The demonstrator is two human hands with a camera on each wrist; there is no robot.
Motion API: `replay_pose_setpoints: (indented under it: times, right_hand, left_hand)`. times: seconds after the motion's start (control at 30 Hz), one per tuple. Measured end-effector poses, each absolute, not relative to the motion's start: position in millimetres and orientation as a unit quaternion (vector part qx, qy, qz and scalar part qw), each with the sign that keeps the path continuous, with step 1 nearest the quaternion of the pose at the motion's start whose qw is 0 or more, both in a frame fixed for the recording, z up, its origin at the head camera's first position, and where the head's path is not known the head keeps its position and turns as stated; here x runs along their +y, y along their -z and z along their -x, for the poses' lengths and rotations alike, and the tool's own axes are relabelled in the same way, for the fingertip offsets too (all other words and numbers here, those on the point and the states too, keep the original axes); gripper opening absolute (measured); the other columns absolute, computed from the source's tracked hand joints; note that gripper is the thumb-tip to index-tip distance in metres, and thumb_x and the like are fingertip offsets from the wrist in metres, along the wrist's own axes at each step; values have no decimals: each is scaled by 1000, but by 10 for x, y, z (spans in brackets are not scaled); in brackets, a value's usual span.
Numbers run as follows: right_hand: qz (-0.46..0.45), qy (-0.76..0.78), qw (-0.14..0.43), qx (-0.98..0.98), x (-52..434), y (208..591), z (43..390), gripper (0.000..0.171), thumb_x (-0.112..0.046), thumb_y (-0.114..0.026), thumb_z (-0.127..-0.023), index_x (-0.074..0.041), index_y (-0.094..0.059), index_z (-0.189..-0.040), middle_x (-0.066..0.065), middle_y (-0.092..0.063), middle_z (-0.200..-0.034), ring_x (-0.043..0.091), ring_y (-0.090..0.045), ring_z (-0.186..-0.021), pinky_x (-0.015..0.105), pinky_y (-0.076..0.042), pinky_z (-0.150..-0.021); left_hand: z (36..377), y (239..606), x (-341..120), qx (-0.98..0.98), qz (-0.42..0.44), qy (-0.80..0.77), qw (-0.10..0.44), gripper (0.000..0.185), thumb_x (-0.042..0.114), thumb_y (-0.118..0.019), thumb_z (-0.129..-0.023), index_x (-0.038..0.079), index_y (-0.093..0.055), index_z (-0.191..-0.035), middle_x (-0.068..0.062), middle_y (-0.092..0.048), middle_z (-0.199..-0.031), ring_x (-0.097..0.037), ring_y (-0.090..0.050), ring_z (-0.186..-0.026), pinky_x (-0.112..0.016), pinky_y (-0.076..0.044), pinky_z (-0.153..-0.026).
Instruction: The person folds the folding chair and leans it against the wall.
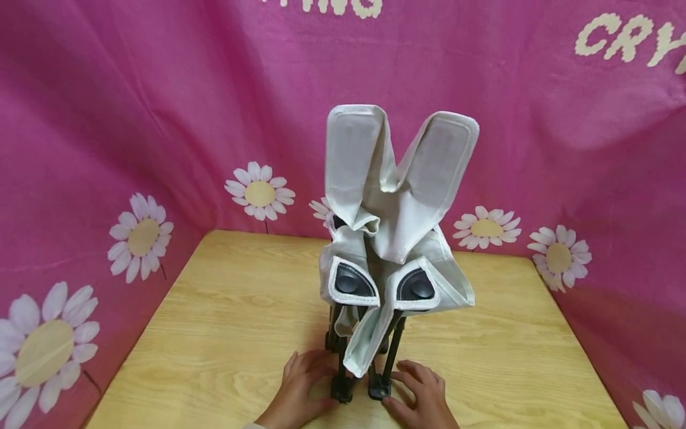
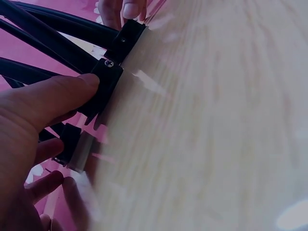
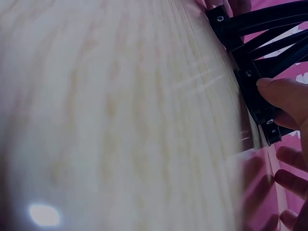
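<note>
A folding camp chair (image 1: 388, 238) with pale fabric and black legs stands partly folded on the table. Its fabric bunches into two tall flaps above, with black corner pieces at the front. At its front left foot (image 2: 108, 79), my left hand (image 1: 302, 384) has the thumb against the black foot and other fingers bent near the foot behind. My right hand (image 1: 420, 393) holds the front right foot (image 3: 252, 91) between thumb and index finger, its other fingers loosely spread. Part of the left fingers hides behind the legs in the head view.
The chair stands on a light wooden table (image 1: 225, 310), with bare tabletop to its left and right. A pink cloth (image 1: 257, 77) with daisies and pale lettering hangs behind and along both sides.
</note>
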State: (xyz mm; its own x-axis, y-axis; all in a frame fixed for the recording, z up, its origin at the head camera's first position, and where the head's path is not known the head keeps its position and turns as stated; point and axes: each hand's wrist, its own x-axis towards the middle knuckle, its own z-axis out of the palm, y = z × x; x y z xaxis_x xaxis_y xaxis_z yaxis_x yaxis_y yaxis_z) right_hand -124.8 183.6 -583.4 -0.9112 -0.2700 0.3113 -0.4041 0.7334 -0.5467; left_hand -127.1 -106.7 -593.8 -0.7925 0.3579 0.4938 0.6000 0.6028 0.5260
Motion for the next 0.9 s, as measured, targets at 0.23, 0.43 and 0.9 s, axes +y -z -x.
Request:
replay_pose_setpoints:
  times: [0.23,0.43,0.9]
  right_hand:
    - [-132,-325,55,-935,1802,5834,1229,28,-47,-80,-73,-33,-72,-97,-6,-60,-116,20,-51,-110,48,-27,-89]
    - [-127,-321,83,-935,1800,5853,1256,27,-46,-83,-70,-35,-72,-91,-9,-61,-111,17,-52,-106,50,-28,-88]
    - [-131,-310,149,-930,1796,5942,1280,29,-45,-87,-63,-41,-70,-87,-12,-63,-107,14,-55,-100,46,-33,-82]
  left_hand:
    - [1250,5915,-1089,-889,253,363,116,41,34,-84,-67,19,-71,-103,-2,-63,-123,-35,-48,-116,-67,-24,-92]
    - [1296,5969,-1086,-885,246,379,107,43,33,-84,-68,21,-71,-107,1,-63,-122,-35,-48,-117,-68,-22,-92]
    - [1341,6059,-1082,-876,262,365,174,42,36,-83,-66,26,-71,-105,5,-65,-119,-32,-51,-113,-66,-25,-88]
